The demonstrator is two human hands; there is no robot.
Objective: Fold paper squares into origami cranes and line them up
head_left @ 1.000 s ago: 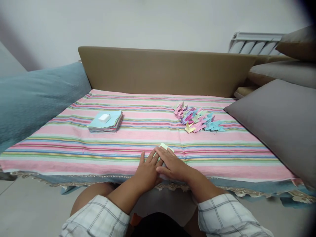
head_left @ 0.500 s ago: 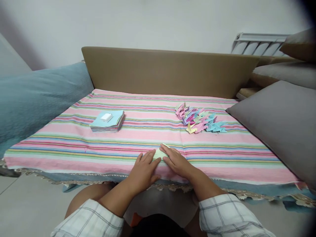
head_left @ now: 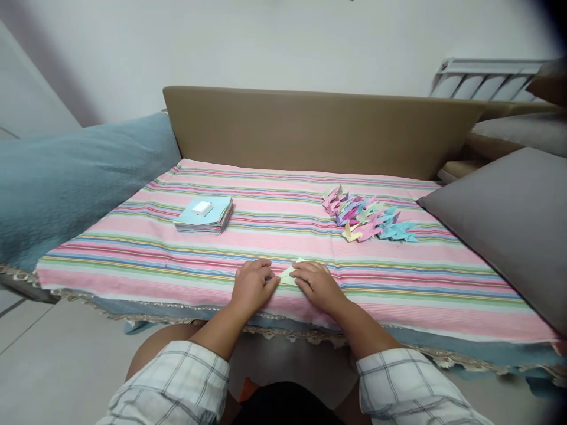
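A small pale green piece of folded paper [head_left: 289, 276] lies on the striped cloth in front of me, partly covered by my fingers. My left hand [head_left: 254, 285] is closed, its thumb and curled fingers pinching the paper's left tip. Over the right part of the paper, my right hand [head_left: 317, 285] has its fingers bent and its thumb pressed in, gripping it against the cloth. The paper's upper corner sticks out above the right fingers. What lies under the right palm is hidden.
Folded paper cranes [head_left: 370, 217] in several colours lie grouped at the right. A stack of square paper [head_left: 202, 219] with a small white block [head_left: 202, 208] on top sits at the left. Grey cushions [head_left: 509, 218] border the right side; a blue-covered armrest [head_left: 88, 171] borders the left.
My left hand has gone from lying flat with spread fingers to pinching the paper's left tip. My right fingers have curled more over the paper. The view has shifted slightly left.
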